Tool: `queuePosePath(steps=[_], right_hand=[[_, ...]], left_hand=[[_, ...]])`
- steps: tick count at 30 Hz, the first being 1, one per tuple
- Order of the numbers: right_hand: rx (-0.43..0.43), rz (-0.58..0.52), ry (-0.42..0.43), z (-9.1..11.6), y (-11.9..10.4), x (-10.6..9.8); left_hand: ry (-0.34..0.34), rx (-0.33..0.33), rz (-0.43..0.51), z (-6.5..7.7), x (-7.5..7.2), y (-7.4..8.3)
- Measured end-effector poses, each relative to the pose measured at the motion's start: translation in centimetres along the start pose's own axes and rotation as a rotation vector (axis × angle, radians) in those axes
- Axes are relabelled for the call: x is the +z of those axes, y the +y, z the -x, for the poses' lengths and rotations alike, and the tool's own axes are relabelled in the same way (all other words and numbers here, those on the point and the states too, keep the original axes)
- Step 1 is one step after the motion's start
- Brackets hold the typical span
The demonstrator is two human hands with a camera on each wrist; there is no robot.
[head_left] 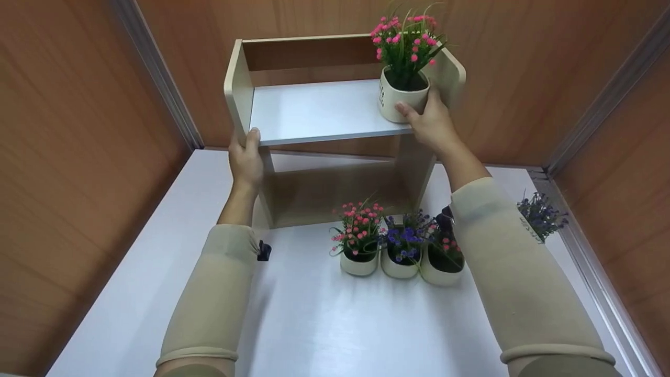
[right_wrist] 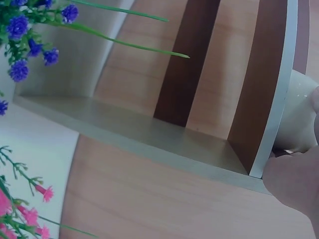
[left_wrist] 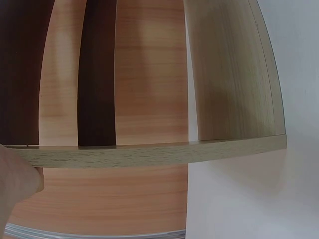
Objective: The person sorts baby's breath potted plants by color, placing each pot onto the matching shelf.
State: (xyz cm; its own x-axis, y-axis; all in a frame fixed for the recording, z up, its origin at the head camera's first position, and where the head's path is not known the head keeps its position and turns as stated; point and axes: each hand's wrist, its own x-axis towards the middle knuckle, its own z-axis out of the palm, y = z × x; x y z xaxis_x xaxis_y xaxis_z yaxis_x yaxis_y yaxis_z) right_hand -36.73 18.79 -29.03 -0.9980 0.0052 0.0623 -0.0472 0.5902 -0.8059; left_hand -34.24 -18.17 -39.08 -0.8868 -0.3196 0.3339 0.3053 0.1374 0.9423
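White pot (head_left: 392, 104), pink-flowered: at right end of shelf (head_left: 237, 89), my right fingers (head_left: 434, 99) curled round it. Shelf's left side: gripped by my left fingers (head_left: 236, 151). Desk (head_left: 324, 324): three pots (head_left: 400, 269), in a row.

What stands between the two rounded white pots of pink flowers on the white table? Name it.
A rounded white pot of purple-blue flowers, seen in the head view.

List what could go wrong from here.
The white pot in the right hand is near the front edge of the upper shelf and might tip off if released there. Lowering that arm could knock the row of pots below. The left hand grips the rack, so a tug could shift it.
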Motion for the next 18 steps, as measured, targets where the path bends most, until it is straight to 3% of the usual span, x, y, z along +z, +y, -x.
queuePosePath(steps=[8,18], right_hand=[[-0.035,-0.035,0.042,0.2,0.4,0.1],[-0.010,-0.106,0.062,1.3,0.3,-0.1]], left_hand=[[-0.026,0.022,-0.033,0.0,0.2,0.0],[-0.022,0.011,0.000,-0.3,0.2,0.1]])
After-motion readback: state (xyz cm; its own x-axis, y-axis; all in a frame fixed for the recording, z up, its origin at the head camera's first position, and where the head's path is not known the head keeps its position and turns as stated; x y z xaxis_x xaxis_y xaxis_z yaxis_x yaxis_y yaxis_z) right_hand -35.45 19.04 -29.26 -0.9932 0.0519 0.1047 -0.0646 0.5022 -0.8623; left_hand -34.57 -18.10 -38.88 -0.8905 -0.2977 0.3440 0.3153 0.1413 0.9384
